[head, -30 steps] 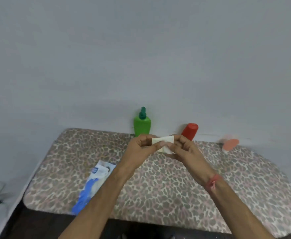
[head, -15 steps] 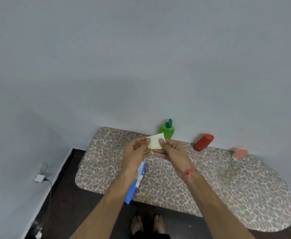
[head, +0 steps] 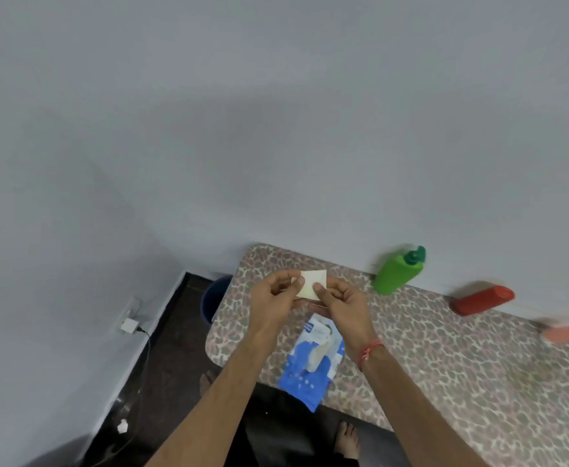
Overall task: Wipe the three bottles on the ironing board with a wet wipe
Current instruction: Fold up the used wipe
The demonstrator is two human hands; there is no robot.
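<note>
Left hand (head: 271, 299) and right hand (head: 342, 303) both pinch a folded wet wipe (head: 311, 284); wipes pack (head: 311, 364) at 6 o'clock below them.

3 bottles stand on the ironing board (head: 444, 372): 1 green bottle (head: 396, 273) at 1 o'clock, 1 red bottle (head: 481, 299) at 2 o'clock, 1 blurred orange bottle (head: 566, 334) at 3 o'clock. 1 folded white wipe (head: 311, 286) sits between 2 hands, the left hand (head: 271, 303) and the right hand (head: 345, 306). 1 blue and white wipe pack (head: 313, 364) lies at 6 o'clock. 1 blue bucket (head: 214, 298), 1 white charger (head: 129, 325) at 9 o'clock, 2 bare feet (head: 348, 439) at 6 o'clock
</note>
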